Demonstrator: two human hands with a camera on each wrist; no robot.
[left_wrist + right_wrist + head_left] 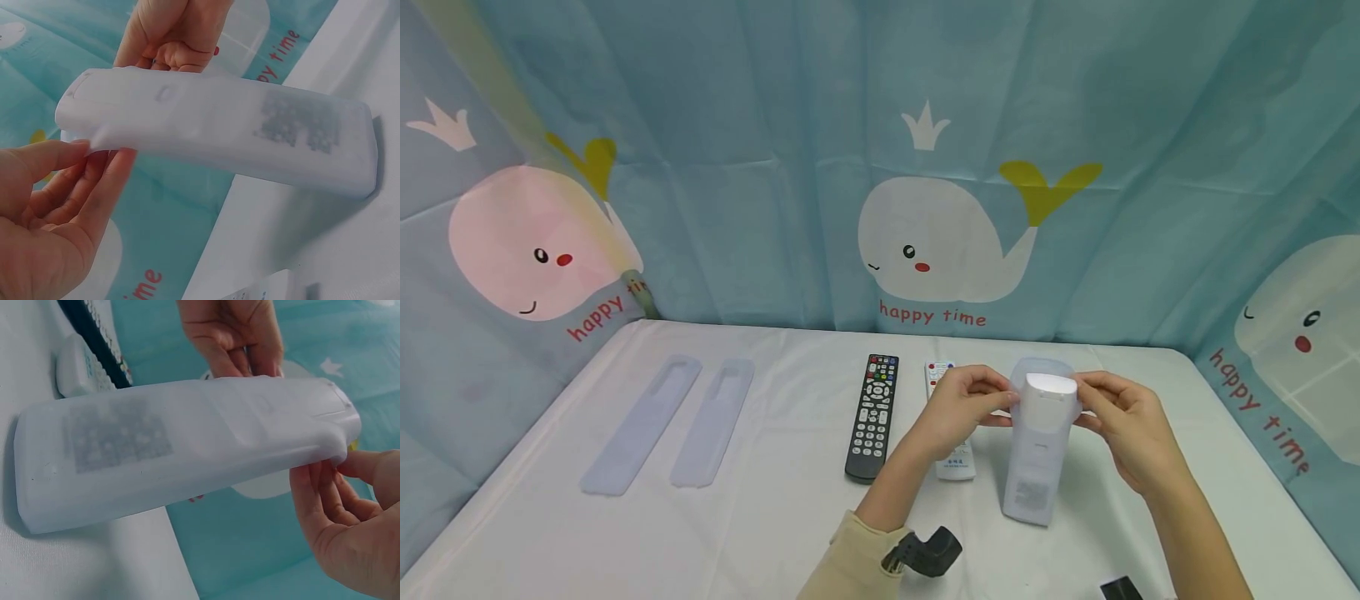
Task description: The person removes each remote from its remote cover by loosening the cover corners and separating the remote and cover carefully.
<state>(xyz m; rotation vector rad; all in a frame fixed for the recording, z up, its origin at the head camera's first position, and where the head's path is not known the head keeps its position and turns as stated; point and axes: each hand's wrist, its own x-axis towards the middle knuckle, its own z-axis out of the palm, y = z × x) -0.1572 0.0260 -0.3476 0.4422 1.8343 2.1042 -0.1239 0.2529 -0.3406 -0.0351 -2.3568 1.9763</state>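
A white remote control (1049, 390) stands on end inside a translucent remote cover (1036, 467), its back side showing and its top end bare above the cover. A dark printed label shows blurred through the cover's lower part. With thumb and fingers, my left hand (964, 408) pinches the cover's edge at the left, near the opening. My right hand (1131, 429) pinches the edge opposite. In the left wrist view the bottom of the cover (350, 150) meets the white tabletop. The right wrist view shows my right thumb and fingers (312, 506) at the cover's rim.
Left of my hands lie a black remote (872, 417) and a second white remote (956, 462), partly hidden behind my left hand. Two flat translucent covers (642, 425) (712, 423) lie farther left. A blue whale-print curtain (760, 208) hangs behind the white table (775, 533).
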